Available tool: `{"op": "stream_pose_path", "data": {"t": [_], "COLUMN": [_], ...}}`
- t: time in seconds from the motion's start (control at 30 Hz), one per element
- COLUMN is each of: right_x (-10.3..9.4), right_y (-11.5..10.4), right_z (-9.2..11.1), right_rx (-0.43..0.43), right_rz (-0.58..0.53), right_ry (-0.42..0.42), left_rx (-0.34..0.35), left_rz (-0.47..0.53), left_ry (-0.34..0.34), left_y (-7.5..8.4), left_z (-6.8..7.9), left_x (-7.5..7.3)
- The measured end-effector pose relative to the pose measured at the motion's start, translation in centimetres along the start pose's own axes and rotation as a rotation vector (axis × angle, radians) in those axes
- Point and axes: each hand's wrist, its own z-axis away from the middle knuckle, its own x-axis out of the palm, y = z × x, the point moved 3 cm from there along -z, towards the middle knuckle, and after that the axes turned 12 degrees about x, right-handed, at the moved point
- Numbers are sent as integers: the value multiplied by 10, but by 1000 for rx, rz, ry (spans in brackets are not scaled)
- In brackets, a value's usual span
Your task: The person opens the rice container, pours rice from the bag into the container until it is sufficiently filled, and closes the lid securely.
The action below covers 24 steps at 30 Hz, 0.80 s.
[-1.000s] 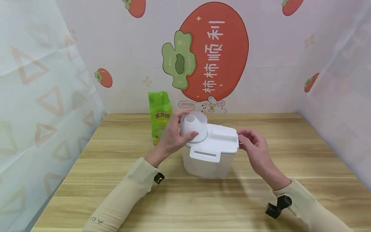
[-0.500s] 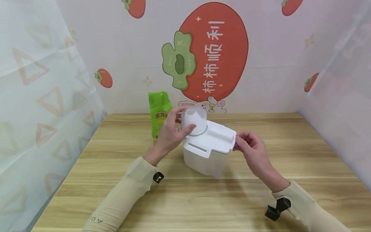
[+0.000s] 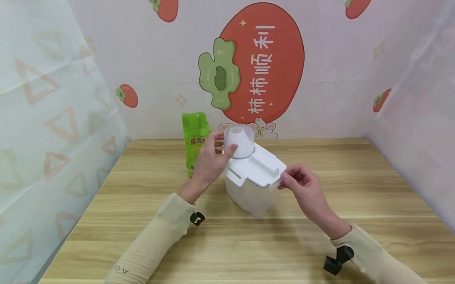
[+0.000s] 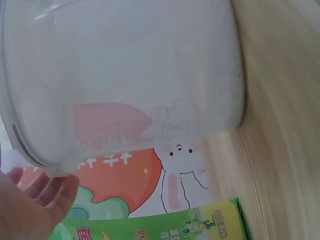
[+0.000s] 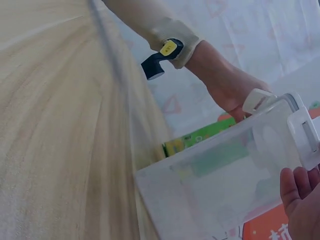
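A translucent white storage container stands on the table, set at an angle with its right end nearer me. Its white lid is on, with a frosted funnel-shaped cup standing over the lid's far left part. My left hand grips the left end, thumb against the cup; in the left wrist view its fingertips touch the lid's end clip. At the opposite end my right hand pinches the lid's edge between thumb and fingers. A slotted side latch sticks out from the near side.
A green printed packet stands upright behind my left hand. The wooden table reaches to a patterned backdrop behind and at both sides. Each wrist carries a small black camera mount.
The container has turned on the table: its right end has swung toward me and its cup end away. My right hand has followed leftward and nearer; the left still holds its end.
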Motion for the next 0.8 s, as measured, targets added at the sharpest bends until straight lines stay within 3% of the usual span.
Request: {"op": "stream_pose_path", "data": {"t": [0.3, 0.5, 0.63, 0.8], "right_x": [4, 5, 6, 7], "right_y": [1, 2, 2, 3], "right_z": [2, 3, 5, 5], "right_rx": [-24, -37, -49, -41], "right_rz": [31, 27, 39, 40], "right_ry": [-22, -20, -17, 9], "left_rx": [-174, -271, -320, -339], "left_rz": [64, 42, 6, -4], "left_ry": [-33, -120, -187, -194], "left_y": [0, 2, 3, 5], "left_z": [2, 4, 7, 9], "left_x": [6, 8, 9, 10]}}
